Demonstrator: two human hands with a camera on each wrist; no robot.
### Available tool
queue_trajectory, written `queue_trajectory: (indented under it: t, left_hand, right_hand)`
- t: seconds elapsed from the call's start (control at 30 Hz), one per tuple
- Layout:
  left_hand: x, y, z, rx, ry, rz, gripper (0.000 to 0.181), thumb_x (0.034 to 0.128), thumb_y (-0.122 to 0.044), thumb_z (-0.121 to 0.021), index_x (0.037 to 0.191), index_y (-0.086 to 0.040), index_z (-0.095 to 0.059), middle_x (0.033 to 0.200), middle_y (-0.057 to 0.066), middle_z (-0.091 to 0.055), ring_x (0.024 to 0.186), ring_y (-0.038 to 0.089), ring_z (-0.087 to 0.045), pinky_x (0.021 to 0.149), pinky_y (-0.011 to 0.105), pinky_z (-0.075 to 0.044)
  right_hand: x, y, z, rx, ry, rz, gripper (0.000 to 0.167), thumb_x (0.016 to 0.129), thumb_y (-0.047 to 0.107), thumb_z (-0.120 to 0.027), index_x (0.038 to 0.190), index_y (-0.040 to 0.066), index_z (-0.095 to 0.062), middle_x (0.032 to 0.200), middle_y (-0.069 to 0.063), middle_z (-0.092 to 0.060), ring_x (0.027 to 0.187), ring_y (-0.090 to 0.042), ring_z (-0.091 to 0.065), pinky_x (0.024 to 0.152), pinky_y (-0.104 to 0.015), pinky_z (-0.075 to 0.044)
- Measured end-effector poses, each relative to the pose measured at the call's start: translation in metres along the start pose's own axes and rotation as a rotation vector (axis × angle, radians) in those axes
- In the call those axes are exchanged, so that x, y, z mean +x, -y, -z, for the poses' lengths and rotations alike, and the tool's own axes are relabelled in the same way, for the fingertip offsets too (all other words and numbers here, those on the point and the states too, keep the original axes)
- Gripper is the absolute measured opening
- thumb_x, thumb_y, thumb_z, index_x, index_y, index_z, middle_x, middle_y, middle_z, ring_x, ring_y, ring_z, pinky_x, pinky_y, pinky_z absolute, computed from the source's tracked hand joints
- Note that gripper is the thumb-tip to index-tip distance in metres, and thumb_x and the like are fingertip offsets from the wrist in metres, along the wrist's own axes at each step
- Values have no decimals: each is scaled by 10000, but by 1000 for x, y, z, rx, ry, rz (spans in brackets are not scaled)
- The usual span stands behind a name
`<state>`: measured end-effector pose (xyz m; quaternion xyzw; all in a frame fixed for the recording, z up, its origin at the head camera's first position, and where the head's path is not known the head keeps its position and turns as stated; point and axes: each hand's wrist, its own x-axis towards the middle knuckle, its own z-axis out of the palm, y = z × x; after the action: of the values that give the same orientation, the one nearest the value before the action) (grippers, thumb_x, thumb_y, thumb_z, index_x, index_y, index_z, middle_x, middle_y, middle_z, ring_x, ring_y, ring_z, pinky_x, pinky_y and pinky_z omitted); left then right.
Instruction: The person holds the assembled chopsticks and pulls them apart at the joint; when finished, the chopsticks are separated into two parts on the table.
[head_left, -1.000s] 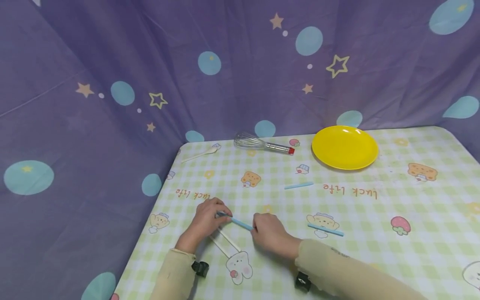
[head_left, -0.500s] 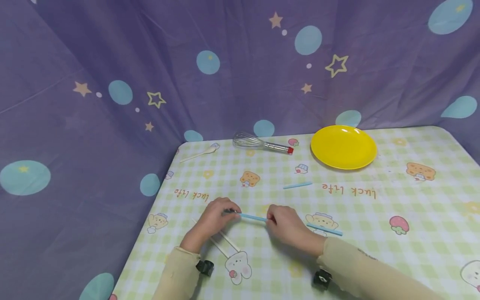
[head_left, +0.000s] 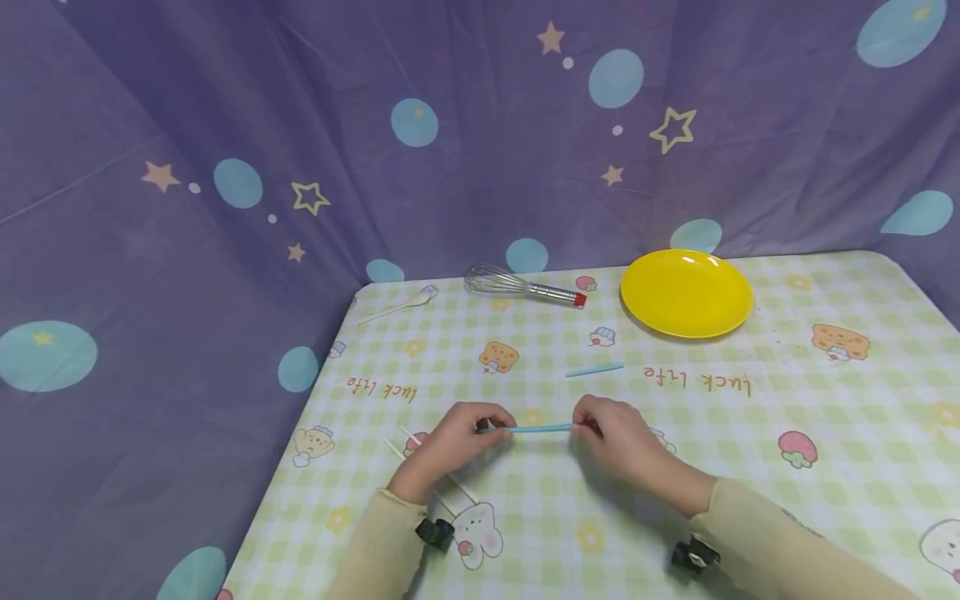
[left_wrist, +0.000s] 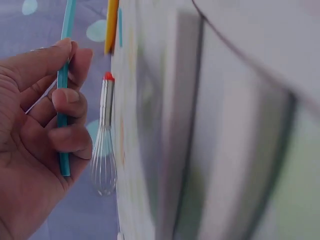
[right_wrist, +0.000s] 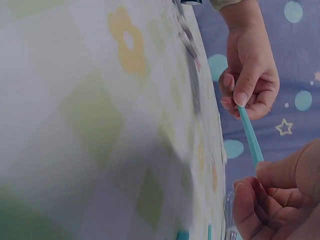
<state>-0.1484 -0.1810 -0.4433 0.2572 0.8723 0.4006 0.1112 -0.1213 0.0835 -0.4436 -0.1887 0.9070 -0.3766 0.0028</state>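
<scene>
A slim light-blue stick is held level above the table, one end in each hand. My left hand grips its left part; in the left wrist view the curled fingers wrap the faceted stick. My right hand pinches the other end between thumb and fingertip, seen close in the right wrist view, where the stick spans both hands. Another light-blue stick lies farther back. A teal end shows at the bottom of the right wrist view. Two thin white sticks lie partly under my left forearm.
A yellow plate stands at the back right. Left of it lies a whisk with a red handle tip, then a pale spoon. A checked cloth covers the table; a purple curtain hangs behind.
Both hands have moved right with the light-blue stick, which has turned from slanting to nearly level. The right hand now covers the light-blue stick on the right of the table.
</scene>
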Motion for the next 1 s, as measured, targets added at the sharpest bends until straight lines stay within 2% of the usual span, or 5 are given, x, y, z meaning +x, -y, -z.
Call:
queue_trajectory:
  t: [0.27,0.43,0.63,0.8,1.0]
  left_hand:
    - [12,-20,-21,5,-5,-22,61,906,-141,-701,949,-134,-745,872,-101,-698,626,44,-503,609,218,-440]
    - [23,-33,-38,18,-1,-55,49,900,-146,-709,924,-121,-743,846,-108,-704,544,26,-434,560,186,-406]
    - [34,-45,-53,28,58,-110,57,914,-149,-694,944,-130,-738,867,-124,-701,618,-15,-491,608,154,-425]
    - [40,-54,-60,68,67,-190,66,919,-143,-685,964,-134,-733,922,-96,-719,761,-83,-572,693,128,-469]
    - [44,-59,-67,128,62,-219,55,919,-180,-682,956,-164,-720,912,-110,-718,767,-109,-557,691,99,-447]
  right_hand:
    - [-14,-13,18,-26,-42,43,193,852,100,-736,816,192,-570,691,123,-506,629,-56,-456,604,-254,-415]
    - [-21,-18,20,-67,-86,172,161,830,76,-759,866,202,-665,808,135,-627,700,-20,-560,639,-262,-488]
    - [-30,-25,18,-135,-155,325,192,807,59,-779,929,195,-720,855,118,-686,735,-2,-598,643,-270,-512]
    - [-34,-29,21,-162,-178,337,190,808,81,-782,926,220,-727,848,139,-691,680,44,-549,602,-244,-484]
    - [-38,-32,27,-126,-142,351,186,836,86,-757,947,232,-726,809,167,-670,579,101,-437,554,-212,-435]
